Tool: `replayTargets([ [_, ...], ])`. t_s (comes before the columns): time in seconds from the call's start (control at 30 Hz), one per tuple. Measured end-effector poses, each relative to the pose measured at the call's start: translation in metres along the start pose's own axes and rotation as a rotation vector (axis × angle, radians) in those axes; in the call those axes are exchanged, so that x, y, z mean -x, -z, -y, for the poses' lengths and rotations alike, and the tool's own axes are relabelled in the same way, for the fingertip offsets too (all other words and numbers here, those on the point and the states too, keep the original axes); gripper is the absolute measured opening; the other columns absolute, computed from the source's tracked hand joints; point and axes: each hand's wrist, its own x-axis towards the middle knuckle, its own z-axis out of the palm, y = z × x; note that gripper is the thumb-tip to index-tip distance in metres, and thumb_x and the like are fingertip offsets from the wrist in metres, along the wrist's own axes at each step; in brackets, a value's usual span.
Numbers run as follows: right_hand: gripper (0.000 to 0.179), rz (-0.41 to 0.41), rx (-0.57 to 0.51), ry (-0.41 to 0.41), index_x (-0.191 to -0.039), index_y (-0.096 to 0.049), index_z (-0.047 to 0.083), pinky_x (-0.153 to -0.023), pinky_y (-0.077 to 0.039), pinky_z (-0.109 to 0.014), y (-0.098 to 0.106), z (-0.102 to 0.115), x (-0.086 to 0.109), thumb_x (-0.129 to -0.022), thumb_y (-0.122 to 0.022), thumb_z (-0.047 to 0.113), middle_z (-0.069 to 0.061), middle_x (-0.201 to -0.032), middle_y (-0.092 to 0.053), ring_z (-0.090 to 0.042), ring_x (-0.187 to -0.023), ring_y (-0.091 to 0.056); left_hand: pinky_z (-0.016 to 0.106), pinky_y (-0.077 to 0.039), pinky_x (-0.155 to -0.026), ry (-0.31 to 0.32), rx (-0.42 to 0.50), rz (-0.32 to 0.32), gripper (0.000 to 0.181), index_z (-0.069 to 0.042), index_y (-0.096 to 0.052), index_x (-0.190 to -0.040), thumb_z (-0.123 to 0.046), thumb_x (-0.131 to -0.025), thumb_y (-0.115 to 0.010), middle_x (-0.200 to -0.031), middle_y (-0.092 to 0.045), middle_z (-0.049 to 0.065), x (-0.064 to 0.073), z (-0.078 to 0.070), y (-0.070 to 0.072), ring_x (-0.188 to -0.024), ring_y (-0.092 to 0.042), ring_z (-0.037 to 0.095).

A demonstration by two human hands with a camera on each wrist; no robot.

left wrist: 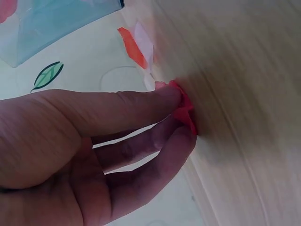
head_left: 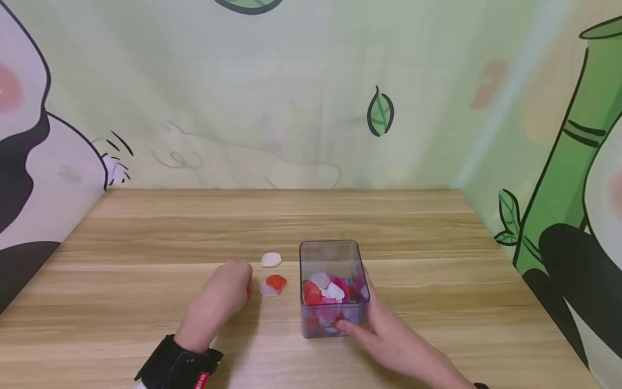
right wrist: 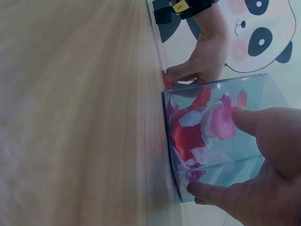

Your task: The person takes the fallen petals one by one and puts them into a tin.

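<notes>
My left hand is low over the table, left of the loose petals. Its thumb and fingertips pinch a red petal right at the tabletop. My right hand grips a clear plastic box by its right side, the thumb at the near wall. Inside the box lies a heap of red, pink, white and pale purple artificial petals. Between the left hand and the box, an orange-red petal overlaps a pale pink petal. A white petal lies just beyond them.
The wooden table reaches back to a green cloth backdrop with drawn pandas, leaves and bamboo. A black strap wraps the left wrist.
</notes>
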Motion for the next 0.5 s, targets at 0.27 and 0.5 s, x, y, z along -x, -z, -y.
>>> replayTargets([
  [0.27,0.106,0.001,-0.001,0.006,-0.165,0.006,0.023,-0.117,-0.027,-0.054,0.001,0.000,0.000,-0.096,-0.074,0.020,-0.008,-0.168,-0.022,-0.028,-0.147,-0.035,0.027,-0.036,-0.049,-0.011,0.030,-0.032,0.027,-0.007,-0.057,-0.061,0.017,-0.072,-0.060,-0.061,-0.048,0.002,0.000,-0.004,0.004,-0.055,-0.043,0.017],
  [0.5,0.106,0.004,-0.004,-0.002,-0.165,0.006,0.023,-0.117,-0.028,-0.054,0.001,0.000,0.000,-0.096,-0.074,0.021,-0.007,-0.167,-0.025,-0.027,-0.146,-0.037,0.029,-0.046,-0.055,-0.087,0.138,-0.180,0.021,-0.005,-0.065,-0.072,0.015,-0.079,-0.067,-0.069,-0.059,0.002,-0.001,-0.012,0.011,-0.062,-0.053,0.018],
])
